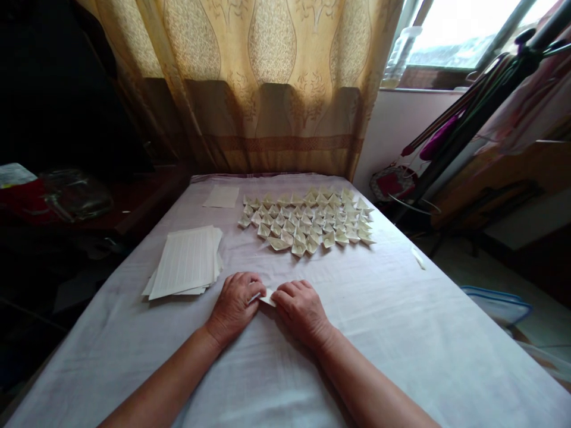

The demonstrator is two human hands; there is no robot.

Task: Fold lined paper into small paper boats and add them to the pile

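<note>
Between my two hands, low over the white cloth (383,333), is a small folded piece of paper (267,298). My left hand (236,300) pinches its left end, with the thumb and fingers curled around it. The fingers of my right hand (302,309) are closed on its right end and cover much of it. Beyond my hands stand several folded paper boats (298,245), set close together in rows. To the left of my left hand lies a stack of printed paper sheets (182,261), its edges uneven.
A single square of paper (221,197) lies at the far left of the table. A small white scrap (418,258) rests near the right edge. A patterned curtain (272,131) hangs behind the table; a dark stand (473,119) leans at the right.
</note>
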